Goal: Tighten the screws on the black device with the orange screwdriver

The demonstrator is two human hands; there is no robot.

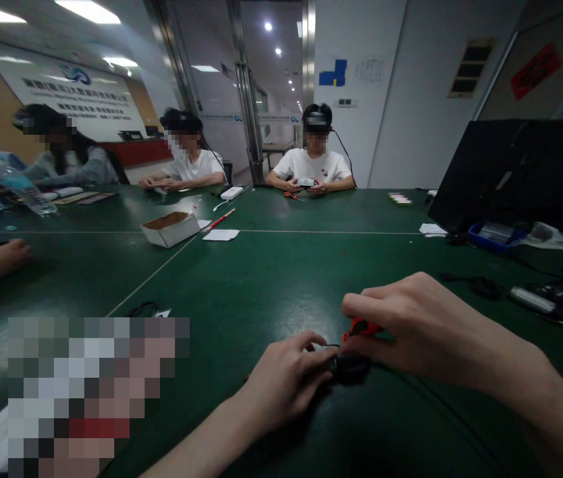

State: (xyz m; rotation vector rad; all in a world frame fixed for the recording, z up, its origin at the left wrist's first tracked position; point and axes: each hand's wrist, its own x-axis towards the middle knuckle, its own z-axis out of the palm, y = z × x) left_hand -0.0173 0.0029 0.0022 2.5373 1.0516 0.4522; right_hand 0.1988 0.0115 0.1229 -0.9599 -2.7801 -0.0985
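My right hand (405, 325) is closed around a small orange-red and black handle-like piece (362, 327); its exact kind is hidden by the fingers. Just below it, a small black object (352, 367) rests at the tabletop. My left hand (289, 373) is closed with bent fingers, its fingertips holding the near side of that black object. A thin black cable (431, 392) trails away from there to the lower right, passing under my right forearm. Both hands are close together, almost touching.
On the green table (241, 285) stand an open white box (169, 230), papers (220, 235) and a red pencil-like stick (219, 220). A black monitor (515, 179), blue tray (495, 236) and cables (481, 285) lie right. Several people sit around; a co-worker's hand (0, 259) rests left.
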